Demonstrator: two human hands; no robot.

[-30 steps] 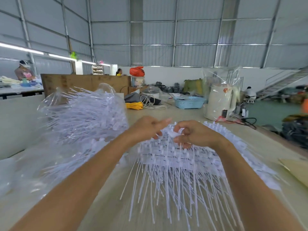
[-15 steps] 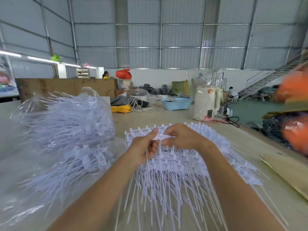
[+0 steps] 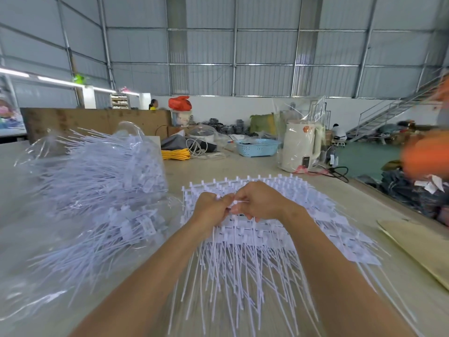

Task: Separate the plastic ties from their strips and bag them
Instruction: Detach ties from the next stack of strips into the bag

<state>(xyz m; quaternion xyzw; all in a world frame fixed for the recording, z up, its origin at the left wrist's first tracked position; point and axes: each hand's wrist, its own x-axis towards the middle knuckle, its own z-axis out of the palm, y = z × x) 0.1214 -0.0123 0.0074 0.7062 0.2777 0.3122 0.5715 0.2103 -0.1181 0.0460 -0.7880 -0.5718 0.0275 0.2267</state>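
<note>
White plastic ties on strips lie in a fanned stack at centre of the surface, heads toward the far side, thin tails pointing back at the person. Both hands are on the far edge of the stack, close together, nearly touching. Left hand: fingers curled, pinching a tie head btwn thumb & fingertips, w/ a tail hanging down under the palm. Right hand: fingers curled too, thumb & forefinger clamped on a small white piece at the same spot.

Left of the stack, just beside it: clear plastic bag, bulging w/ loose ties, mouth facing the stack. Right edge: flat cardboard sheet. Further back on the surface: blue basket, yellow cable coil, white kettle wrapped in clear plastic. Bkgd blurred on the right.
</note>
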